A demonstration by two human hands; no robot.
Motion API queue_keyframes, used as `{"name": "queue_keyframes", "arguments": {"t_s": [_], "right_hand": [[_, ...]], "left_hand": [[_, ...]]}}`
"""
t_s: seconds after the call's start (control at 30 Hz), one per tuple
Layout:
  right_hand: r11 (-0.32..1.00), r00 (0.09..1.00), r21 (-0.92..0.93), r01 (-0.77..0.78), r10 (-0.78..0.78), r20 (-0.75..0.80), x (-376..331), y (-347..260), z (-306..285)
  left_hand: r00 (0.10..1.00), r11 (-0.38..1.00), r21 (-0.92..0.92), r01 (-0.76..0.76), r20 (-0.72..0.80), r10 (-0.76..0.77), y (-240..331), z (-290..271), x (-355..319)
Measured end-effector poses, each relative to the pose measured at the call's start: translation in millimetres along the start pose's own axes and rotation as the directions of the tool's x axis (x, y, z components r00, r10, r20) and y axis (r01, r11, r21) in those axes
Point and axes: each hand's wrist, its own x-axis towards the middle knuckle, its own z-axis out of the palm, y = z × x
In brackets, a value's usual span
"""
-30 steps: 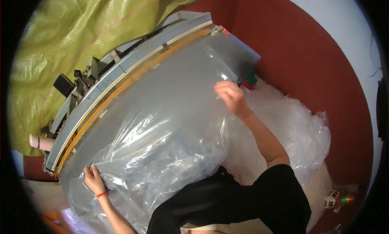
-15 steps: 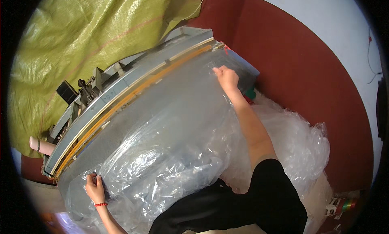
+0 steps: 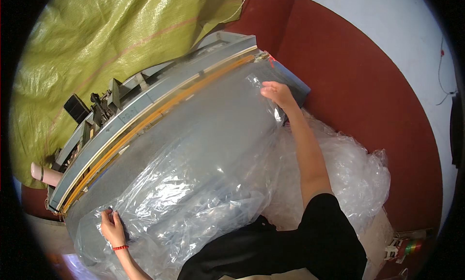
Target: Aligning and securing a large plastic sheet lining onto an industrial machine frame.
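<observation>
A large clear plastic bag [image 3: 193, 183] is spread over the grey table [image 3: 290, 81] of a long sealing machine [image 3: 145, 105]. The bag's far corner is pinched by the right hand [image 3: 275, 93], with the arm stretched out along the bag's edge. Its near corner is pressed down by the left hand [image 3: 112, 227], fingers curled onto the film; a red band is worn at that wrist. A heap of clear plastic [image 3: 348, 178] is piled to the right, against the red wall [image 3: 358, 86]. A yellow-green tarp [image 3: 97, 42] is hung behind the machine.
</observation>
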Motion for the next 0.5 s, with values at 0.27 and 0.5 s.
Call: {"name": "queue_keyframes", "arguments": {"t_s": [0.27,0.5], "right_hand": [[0.837,0.859,-0.493,0.238,-0.418,-0.295,33,12,32],[0.772,0.848,-0.634,0.043,-0.364,-0.386,58,23,47]], "left_hand": [[1.0,1.0,-0.009,-0.016,-0.016,0.016,4,0,-1],[0.999,0.999,0.03,-0.032,-0.035,0.033,6,2,-1]]}}
